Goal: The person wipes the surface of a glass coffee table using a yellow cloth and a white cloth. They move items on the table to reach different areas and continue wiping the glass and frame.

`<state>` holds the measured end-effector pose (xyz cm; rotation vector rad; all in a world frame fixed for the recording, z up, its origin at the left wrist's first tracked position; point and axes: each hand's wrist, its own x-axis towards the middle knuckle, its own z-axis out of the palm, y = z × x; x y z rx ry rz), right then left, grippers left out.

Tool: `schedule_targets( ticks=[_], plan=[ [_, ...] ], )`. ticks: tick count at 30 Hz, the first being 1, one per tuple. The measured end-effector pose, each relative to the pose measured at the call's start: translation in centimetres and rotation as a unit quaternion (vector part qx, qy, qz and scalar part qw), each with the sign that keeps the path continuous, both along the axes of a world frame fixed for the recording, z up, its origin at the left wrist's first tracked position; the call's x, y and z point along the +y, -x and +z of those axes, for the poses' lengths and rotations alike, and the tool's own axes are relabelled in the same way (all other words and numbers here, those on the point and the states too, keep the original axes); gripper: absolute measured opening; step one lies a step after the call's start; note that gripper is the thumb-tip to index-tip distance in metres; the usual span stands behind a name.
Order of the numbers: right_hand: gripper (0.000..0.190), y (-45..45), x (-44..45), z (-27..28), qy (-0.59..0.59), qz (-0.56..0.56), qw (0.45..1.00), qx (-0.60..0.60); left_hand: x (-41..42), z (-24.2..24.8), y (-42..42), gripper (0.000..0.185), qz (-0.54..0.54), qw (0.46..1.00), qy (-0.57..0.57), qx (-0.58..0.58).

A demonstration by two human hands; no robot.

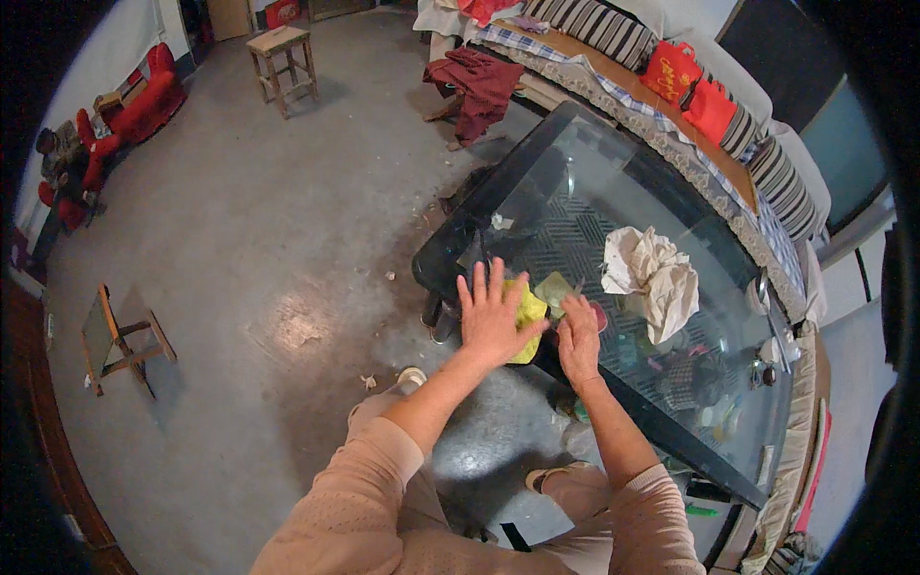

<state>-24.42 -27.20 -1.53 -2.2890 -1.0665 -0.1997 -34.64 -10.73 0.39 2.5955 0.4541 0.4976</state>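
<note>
My left hand (492, 316) lies flat with its fingers spread, partly over a yellow cloth or sheet (532, 320) at the near edge of a glass-topped table (618, 169). Just right of the yellow piece is my right hand (578, 338), its fingers bent over the table edge; whether it pinches anything is hidden. A pale green piece (553, 289) lies by its fingertips, and a small round pink thing (599, 317) shows beside them. Farther right on the glass rests a crumpled cream cloth (654, 280).
A cushioned sofa (719, 172) with striped pillows and red bags borders the table's far side. Glasses and small items (769, 359) stand near the right rim. On the floor are a wooden stool (280, 43), a folding stool (118, 341) and a stool draped with dark red cloth (478, 86).
</note>
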Motion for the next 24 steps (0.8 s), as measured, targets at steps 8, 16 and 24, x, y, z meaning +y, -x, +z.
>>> schedule_targets(
  ticks=[8, 16, 24],
  plan=[
    [0.066, 1.6, 0.9, -0.2, 0.206, -0.053, 0.972, -0.104, 1.9, -1.3, -2.3, 0.054, -0.026, 0.992, -0.120, 0.022],
    [0.088, 1.7, 1.4, 0.9, 0.270, 0.078, 0.953, -0.112, 6.1, -0.1, -5.8, 0.053, 0.016, 0.995, -0.066, 0.077],
    [0.090, 1.5, 0.9, 0.9, 0.278, 0.067, 0.953, -0.098, 6.3, -1.4, -1.1, 0.051, 0.105, 0.993, -0.050, 0.033]
  ],
)
